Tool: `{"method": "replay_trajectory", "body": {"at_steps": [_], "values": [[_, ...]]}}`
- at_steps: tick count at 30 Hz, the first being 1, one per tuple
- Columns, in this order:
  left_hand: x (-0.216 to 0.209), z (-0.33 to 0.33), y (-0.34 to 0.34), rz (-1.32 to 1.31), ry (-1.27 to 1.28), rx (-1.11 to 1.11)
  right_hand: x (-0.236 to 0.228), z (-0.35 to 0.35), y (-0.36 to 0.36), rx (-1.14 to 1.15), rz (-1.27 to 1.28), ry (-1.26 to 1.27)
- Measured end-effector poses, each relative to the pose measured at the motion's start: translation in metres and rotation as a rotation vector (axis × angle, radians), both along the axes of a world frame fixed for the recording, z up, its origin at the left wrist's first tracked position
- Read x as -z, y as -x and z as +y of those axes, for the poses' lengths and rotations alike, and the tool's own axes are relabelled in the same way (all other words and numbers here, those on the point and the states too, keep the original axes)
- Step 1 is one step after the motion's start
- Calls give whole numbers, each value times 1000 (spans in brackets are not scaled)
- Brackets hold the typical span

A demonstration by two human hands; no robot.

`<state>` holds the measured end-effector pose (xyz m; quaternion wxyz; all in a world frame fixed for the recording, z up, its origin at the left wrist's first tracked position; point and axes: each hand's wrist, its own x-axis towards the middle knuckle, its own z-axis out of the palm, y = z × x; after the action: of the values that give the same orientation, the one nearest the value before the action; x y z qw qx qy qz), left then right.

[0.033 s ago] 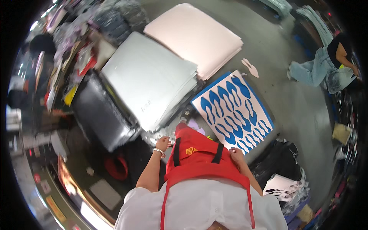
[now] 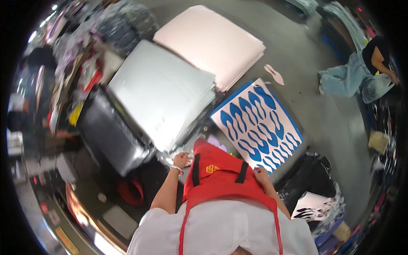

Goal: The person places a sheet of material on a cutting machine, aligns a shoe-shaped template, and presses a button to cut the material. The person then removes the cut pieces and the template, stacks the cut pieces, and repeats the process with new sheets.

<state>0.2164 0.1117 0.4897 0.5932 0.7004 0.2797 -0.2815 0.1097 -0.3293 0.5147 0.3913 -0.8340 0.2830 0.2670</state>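
My left hand [image 2: 182, 160] hangs at the left side of my red apron [image 2: 216, 170], its fingers loosely bent and apart, nothing seen in them. At the apron's right side, my right hand [image 2: 262, 175] is curled; what it holds, if anything, is hidden. Nearest to it is the lower corner of a pale pink sheet [image 2: 245, 135] with rows of shoe-upper-shaped cutouts. That sheet lies on a blue board [image 2: 226, 101], which shows through the holes. Whether the hand touches the sheet, I cannot tell. One loose pink cut piece [image 2: 274, 75] rests beyond the board.
Ahead lie a stack of whitish sheets [image 2: 163, 85] and a stack of pink sheets [image 2: 212, 42]. A shiny black wrapped bundle [image 2: 112, 131] stands left; black plastic [image 2: 312, 174] lies right. Another person in light jeans [image 2: 346, 78] is at far right.
The view has shifted slightly, so the stacks and the cutout sheet sit a little further left. My hands keep almost the same pose.
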Motion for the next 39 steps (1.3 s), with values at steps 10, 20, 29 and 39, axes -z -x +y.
{"method": "replay_trajectory", "body": {"at_steps": [10,20,29,39], "values": [[122,-131,-352,-59,91,550,-43,171,14,146,656,43],[301,-255,-471,-205,-235,590,-85,274,-1,550,996,-121],[352,-250,-509,341,444,-613,-91,300,-41,705,1018,-186],[334,-202,-588,292,553,-277,-71,299,-44,814,998,-198]]}}
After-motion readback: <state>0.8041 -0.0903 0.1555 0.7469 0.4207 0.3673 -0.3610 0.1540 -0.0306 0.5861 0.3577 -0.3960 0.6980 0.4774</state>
